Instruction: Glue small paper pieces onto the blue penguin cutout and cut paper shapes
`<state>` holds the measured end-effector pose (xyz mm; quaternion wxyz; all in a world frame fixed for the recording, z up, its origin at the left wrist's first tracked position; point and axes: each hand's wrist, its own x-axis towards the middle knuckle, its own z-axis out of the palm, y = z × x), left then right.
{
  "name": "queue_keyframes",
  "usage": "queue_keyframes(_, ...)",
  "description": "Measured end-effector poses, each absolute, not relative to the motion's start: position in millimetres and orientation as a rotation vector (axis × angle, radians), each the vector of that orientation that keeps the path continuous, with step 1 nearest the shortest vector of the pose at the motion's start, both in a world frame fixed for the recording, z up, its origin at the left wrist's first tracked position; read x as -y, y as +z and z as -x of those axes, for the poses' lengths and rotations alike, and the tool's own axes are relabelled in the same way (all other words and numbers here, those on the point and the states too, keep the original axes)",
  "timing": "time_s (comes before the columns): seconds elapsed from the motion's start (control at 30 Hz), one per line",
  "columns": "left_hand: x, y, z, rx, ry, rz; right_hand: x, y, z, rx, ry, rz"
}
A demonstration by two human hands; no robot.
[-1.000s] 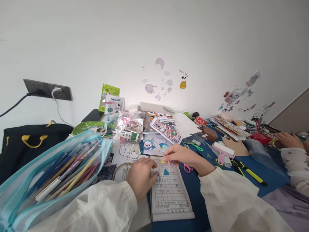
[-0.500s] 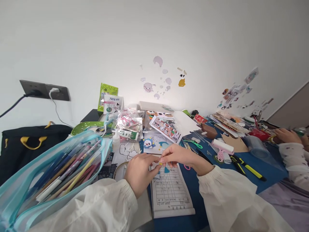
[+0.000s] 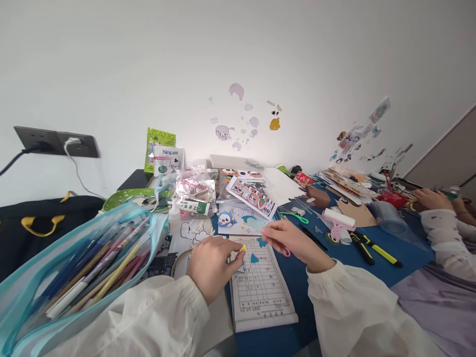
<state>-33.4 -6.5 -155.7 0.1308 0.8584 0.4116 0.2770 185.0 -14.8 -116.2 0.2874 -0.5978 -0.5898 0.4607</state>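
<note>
My left hand point(image 3: 212, 264) rests at the left edge of a gridded paper pad point(image 3: 260, 292) and pinches a tiny yellow piece point(image 3: 243, 247) at its fingertips. A small teal cut-out point(image 3: 255, 259) lies on the pad just right of it. My right hand point(image 3: 291, 240) hovers over the pad's top right corner with its fingers drawn together, pointing left, above a blue scrap point(image 3: 262, 243). What those fingers hold, if anything, is too small to see. Behind the pad lies a cartoon sticker sheet point(image 3: 238, 220).
A clear teal pouch of pens point(image 3: 85, 263) fills the left foreground. Nearby are a glue bottle point(image 3: 173, 214), green scissors point(image 3: 297, 215), a pink roller point(image 3: 336, 223) and a yellow-black cutter point(image 3: 379, 250) on the blue mat point(image 3: 386, 270). Another person's hands point(image 3: 427, 198) work at the far right.
Both hands pinched the yellow piece together half a second ago. Now it stays in my left fingertips, and my right hand has drawn away to the right. The camera has shifted slightly.
</note>
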Motion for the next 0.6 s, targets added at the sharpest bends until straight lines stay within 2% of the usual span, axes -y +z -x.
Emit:
queue_keyframes(0.23,3,-163,35,-1.14,0.917,-2.548,79,-160,-211,1.321,0.948,1.62)
queue_keyframes(0.37,1,-166,36,-1.108,0.991,-2.586,86,-182,-216,1.214,0.878,1.579)
queue_keyframes(0.6,0,-171,34,-1.111,1.089,-2.638,86,-192,-223,1.1,0.852,1.51)
